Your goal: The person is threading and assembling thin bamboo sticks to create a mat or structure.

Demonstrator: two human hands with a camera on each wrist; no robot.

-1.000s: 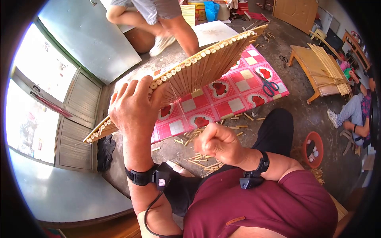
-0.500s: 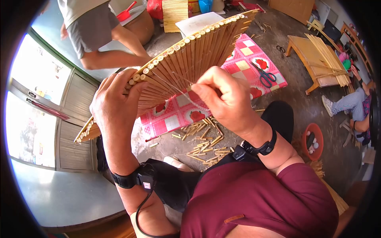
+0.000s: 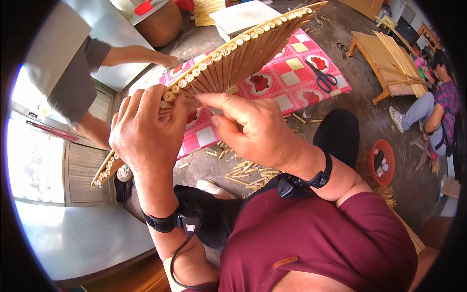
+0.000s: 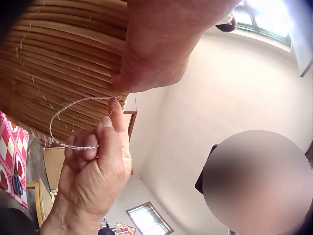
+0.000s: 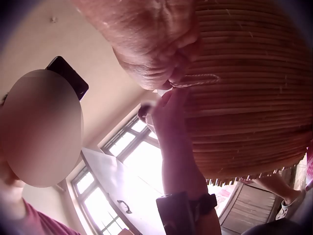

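- Step in hand, as I judge it: working white thread (image 4: pixel 56 115) at the edge of the stick mat (image 3: pixel 238 63); the mat is raised in front of the person, running from 9 o'clock up to 1 o'clock
- Left hand (image 3: pixel 146 126), at 9 to 10 o'clock, clamps the mat's edge; right hand (image 3: pixel 262 129), near centre, pinches a fine, needle-like piece and holds the looped thread; the hands are close together, though I cannot tell whether their fingertips touch
- The next move seems to call for a steady left grip and an even draw on the thread; the loop could snag on stick ends
- Beyond the mat, at 1 o'clock, a table wears a red checked cloth (image 3: pixel 287 80); black scissors (image 3: pixel 319 74) lie on it towards 2 o'clock; cut pieces (image 3: pixel 243 173) litter the floor near 5 o'clock
- Room: low wooden bench (image 3: pixel 367 46) with long sticks at 2 o'clock; seated person (image 3: pixel 445 100) and orange bowl (image 3: pixel 384 145) towards 3; metal counter (image 3: pixel 78 233) at 8; another person (image 3: pixel 73 82), blurred, at 10
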